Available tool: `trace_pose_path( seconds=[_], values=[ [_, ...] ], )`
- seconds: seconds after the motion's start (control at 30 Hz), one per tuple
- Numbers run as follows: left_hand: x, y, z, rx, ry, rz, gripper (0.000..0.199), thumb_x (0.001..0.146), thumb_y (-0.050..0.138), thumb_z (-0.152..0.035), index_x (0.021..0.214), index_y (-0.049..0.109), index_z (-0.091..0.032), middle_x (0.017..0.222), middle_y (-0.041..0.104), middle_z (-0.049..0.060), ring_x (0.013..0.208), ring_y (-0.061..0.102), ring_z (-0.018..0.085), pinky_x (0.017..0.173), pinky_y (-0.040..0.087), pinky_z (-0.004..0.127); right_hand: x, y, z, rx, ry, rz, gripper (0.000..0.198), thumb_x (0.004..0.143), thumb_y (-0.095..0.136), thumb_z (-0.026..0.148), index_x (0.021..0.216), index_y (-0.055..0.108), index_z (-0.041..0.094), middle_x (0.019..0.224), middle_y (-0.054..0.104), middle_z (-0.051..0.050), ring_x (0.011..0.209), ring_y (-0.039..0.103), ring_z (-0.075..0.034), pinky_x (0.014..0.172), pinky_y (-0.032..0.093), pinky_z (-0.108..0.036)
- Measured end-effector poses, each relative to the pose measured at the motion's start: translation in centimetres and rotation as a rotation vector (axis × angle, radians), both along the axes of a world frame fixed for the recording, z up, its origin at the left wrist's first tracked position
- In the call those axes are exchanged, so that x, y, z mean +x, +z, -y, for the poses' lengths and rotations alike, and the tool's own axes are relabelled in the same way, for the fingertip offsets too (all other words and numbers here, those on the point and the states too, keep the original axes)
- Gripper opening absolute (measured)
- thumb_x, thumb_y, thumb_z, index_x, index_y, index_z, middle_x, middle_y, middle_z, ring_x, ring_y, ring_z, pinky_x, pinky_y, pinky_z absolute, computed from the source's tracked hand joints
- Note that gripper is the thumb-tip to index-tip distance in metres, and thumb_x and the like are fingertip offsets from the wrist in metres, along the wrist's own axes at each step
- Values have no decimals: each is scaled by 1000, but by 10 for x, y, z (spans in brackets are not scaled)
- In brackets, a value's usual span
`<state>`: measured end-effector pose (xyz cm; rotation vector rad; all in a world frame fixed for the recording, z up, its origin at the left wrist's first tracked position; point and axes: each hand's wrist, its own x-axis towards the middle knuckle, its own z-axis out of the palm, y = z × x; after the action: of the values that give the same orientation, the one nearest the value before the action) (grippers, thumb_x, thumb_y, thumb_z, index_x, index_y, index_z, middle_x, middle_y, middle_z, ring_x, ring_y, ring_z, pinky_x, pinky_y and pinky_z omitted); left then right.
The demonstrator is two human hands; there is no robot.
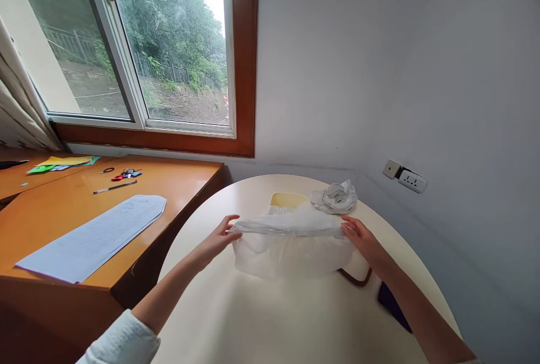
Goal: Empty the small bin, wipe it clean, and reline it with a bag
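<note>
A translucent white plastic bag [291, 248] is stretched between my hands above the round table, its upper edge gathered in a band. My left hand [220, 236] pinches the bag's left end between thumb and fingers. At the opposite end my right hand [358, 236] grips the bag in the same way. Just behind the bag stands a pale yellow container [289, 200], its lower part hidden by the plastic. A crumpled bundle of white plastic bags [336, 198] lies beyond my right hand.
The round cream table [261, 319] stands against the wall. A brown loop-shaped handle [356, 279] and a dark purple object [393, 306] lie near my right forearm. On the wooden desk [185, 178] at left are papers [97, 234], a pen [115, 187] and keys [126, 174].
</note>
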<state>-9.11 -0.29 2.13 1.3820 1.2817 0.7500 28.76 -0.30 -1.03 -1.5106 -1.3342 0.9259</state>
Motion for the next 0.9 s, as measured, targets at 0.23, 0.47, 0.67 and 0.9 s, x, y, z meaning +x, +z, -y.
trace_pose_path(
  seconds=[0.23, 0.47, 0.67, 0.9],
  values=[
    [24, 14, 18, 346, -185, -320, 87, 70, 62, -42, 137, 7, -36, 145, 9, 9, 133, 15, 30, 103, 26, 49, -19, 26, 14, 264, 140, 272, 77, 68, 62, 51, 134, 26, 35, 143, 29, -4, 131, 25, -26, 104, 26, -45],
    [55, 7, 10, 634, -34, -573, 69, 63, 69, -40, 123, 35, -31, 139, 24, 10, 132, 18, 32, 104, -2, 60, -39, 33, 13, 282, 263, 561, 76, 68, 64, 47, 134, 28, 36, 144, 23, -2, 132, 20, -28, 107, 15, -50],
    [61, 9, 4, 666, 41, -477, 23, 73, 58, -29, 94, 50, -24, 130, 36, 8, 114, 44, 28, 99, 29, 51, -40, 27, -8, 306, 243, 402, 29, 77, 53, 33, 105, 60, 28, 134, 39, -3, 123, 35, -25, 102, 28, -43],
    [66, 28, -8, 573, 52, -162, 10, 78, 47, -28, 79, 52, -20, 84, 56, 2, 74, 51, 16, 64, 41, 26, -44, 45, -25, 217, 277, -7, 27, 73, 55, 34, 94, 66, 22, 107, 62, -4, 101, 53, -22, 87, 41, -34]
  ],
)
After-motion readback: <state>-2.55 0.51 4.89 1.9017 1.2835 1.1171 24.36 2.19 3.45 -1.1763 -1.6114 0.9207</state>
